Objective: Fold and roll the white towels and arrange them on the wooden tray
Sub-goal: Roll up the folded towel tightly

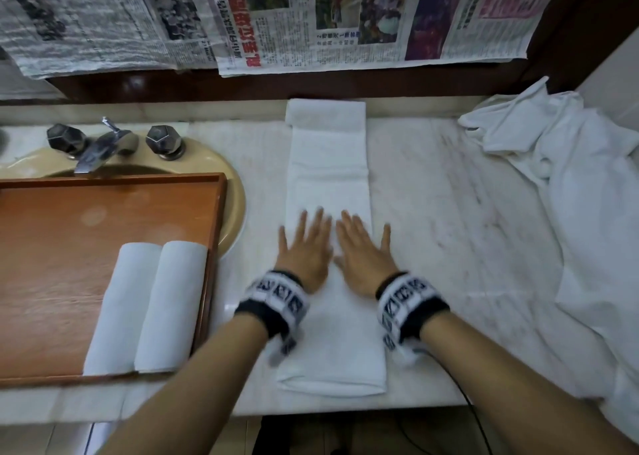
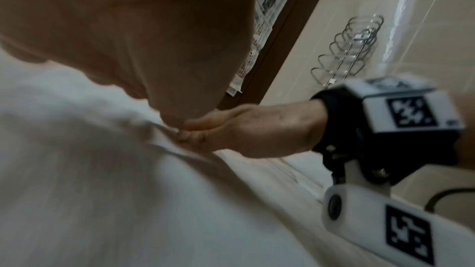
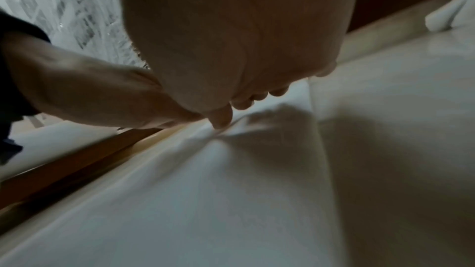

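A white towel [image 1: 328, 164] folded into a long narrow strip lies on the marble counter [image 1: 449, 230], running away from me. Its far end is turned back on itself. Both hands lie flat on its middle, side by side with fingers spread: my left hand [image 1: 304, 243] and my right hand [image 1: 363, 247]. In the left wrist view my left palm [image 2: 128, 27] presses the cloth [image 2: 102, 170] and my right hand [image 2: 244, 129] lies beside it. The wooden tray [image 1: 52, 240] at the left holds two rolled white towels [image 1: 145, 306] near its right wall.
A crumpled pile of white towels [image 1: 570, 185] covers the counter's right side. A beige sink [image 1: 235, 205] with a chrome tap [image 1: 103, 143] sits behind the tray. Newspaper sheets [image 1: 311, 22] hang on the wall behind.
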The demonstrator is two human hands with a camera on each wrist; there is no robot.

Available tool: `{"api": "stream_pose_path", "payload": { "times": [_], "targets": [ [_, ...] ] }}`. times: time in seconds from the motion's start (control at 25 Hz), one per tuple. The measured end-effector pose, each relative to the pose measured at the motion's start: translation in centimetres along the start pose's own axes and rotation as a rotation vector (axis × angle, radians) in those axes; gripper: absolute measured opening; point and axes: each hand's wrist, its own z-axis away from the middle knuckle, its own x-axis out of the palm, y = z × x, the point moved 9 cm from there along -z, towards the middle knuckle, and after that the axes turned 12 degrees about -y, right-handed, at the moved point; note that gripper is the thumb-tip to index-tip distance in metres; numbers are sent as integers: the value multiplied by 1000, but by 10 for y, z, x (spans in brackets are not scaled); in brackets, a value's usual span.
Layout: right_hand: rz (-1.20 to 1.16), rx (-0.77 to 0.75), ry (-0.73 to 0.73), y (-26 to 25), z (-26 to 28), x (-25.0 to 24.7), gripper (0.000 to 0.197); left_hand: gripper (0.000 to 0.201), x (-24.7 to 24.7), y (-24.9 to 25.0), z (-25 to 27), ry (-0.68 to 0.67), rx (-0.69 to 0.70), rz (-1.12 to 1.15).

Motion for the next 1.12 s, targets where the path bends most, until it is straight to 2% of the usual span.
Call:
{"api": "stream_pose_path", "payload": {
  "times": [0.04,0.08,0.16,0.2,0.24,0.32,0.36,0.4,0.52,0.56,0.6,0.68,0.72,0.84,0.96,1.12],
  "targets": [
    [7,-23,-25,1,15,23,65,59,24,0,20,-22,41,5],
    [-22,2,-58,15,24,40,65,58,41,-17,32,-30,-13,81],
    [-140,154,-52,54,37,47,65,58,46,-66,48,44,-278,305],
    [-168,201,-49,61,42,46,64,59,45,-73,53,33,-335,327],
    [-168,172,-33,50,50,45,64,59,43,-59,57,45,-276,317],
    [-69,-28,7,-1,65,56,64,59,51,-3,63,67,-14,146],
    [-33,-98,0,-20,73,70,64,58,65,12,67,41,68,111],
    [-27,-96,-12,-21,76,80,64,57,73,6,68,19,50,126],
    [-185,196,-24,35,80,83,65,57,74,-61,83,6,-267,263],
    [-206,239,-20,42,86,82,66,58,72,-62,91,6,-264,244],
    [-202,205,10,33,90,81,66,58,73,-49,95,29,-173,182],
    [-122,42,74,-10,98,87,66,59,89,-2,106,37,42,64],
    [-88,-24,75,-28,100,97,66,61,104,13,111,23,95,34],
    [-13,-49,111,-30,103,121,68,69,135,6,122,70,43,-62],
    [60,-20,142,-14,104,122,76,72,138,-10,128,95,60,-96],
    [104,-31,145,-10,103,123,79,70,138,-14,132,62,78,-127]
  ]
}}
